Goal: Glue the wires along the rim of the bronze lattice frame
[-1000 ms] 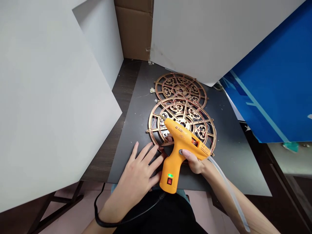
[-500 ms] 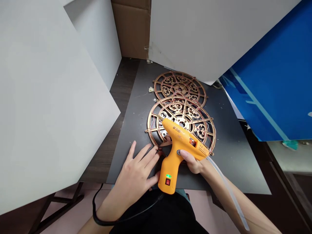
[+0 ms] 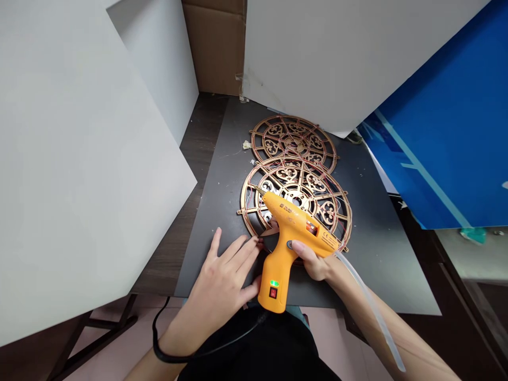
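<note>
My right hand [image 3: 311, 260] is closed around a yellow hot glue gun [image 3: 291, 217], thumb by the round button on its side. A green light and a red switch show on its handle, and a clear glue stick [image 3: 371, 304] trails from the back. The metal nozzle sits over the left rim of the nearer round openwork wooden panel [image 3: 316, 182], which has thin red wires along its rings. Fingers apart, my left hand [image 3: 220, 280] lies by the panel's near edge, fingertips at or close to it. The glue gun hides part of the panel and some right-hand fingers.
A second openwork panel [image 3: 296, 142] lies behind, partly under the nearer one. Both rest on a dark grey board [image 3: 381, 264]. White panels [image 3: 95, 174] stand left and behind, a blue sheet [image 3: 456, 132] leans at right. The black power cord [image 3: 159, 349] loops over my left wrist.
The glue gun has shifted very slightly, its nozzle a touch to the left along the rim. My left hand stays in nearly the same place.
</note>
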Tool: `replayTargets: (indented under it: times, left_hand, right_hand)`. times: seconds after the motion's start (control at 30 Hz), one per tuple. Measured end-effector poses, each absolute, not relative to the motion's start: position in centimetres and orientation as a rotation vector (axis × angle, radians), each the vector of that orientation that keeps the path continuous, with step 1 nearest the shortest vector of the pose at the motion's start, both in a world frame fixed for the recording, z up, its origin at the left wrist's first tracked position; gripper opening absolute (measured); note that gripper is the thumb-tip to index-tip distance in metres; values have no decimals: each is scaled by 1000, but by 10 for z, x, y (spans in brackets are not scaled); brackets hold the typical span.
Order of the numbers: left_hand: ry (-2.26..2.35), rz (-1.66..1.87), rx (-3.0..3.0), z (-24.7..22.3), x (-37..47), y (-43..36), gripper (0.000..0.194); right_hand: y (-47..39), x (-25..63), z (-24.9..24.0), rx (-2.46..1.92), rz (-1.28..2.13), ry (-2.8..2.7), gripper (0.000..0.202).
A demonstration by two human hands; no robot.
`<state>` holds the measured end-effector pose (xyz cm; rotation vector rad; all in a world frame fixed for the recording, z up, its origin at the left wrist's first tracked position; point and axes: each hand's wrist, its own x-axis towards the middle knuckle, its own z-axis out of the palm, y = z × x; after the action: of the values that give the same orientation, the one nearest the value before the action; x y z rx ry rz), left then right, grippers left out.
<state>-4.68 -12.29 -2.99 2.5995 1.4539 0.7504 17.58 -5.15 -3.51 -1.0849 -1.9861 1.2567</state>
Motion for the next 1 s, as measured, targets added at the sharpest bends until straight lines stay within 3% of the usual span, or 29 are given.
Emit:
replayTargets:
  times: [0.5, 1.0]
  left_hand:
    - [1452, 611, 2557, -30, -48, -124, 34]
    - [1546, 745, 2592, -37, -42, -129, 35]
  right_hand:
    - [-54, 183, -46, -1067, 1266, -1935, 40]
    - [-52, 184, -42, -980, 1225, -2061, 43]
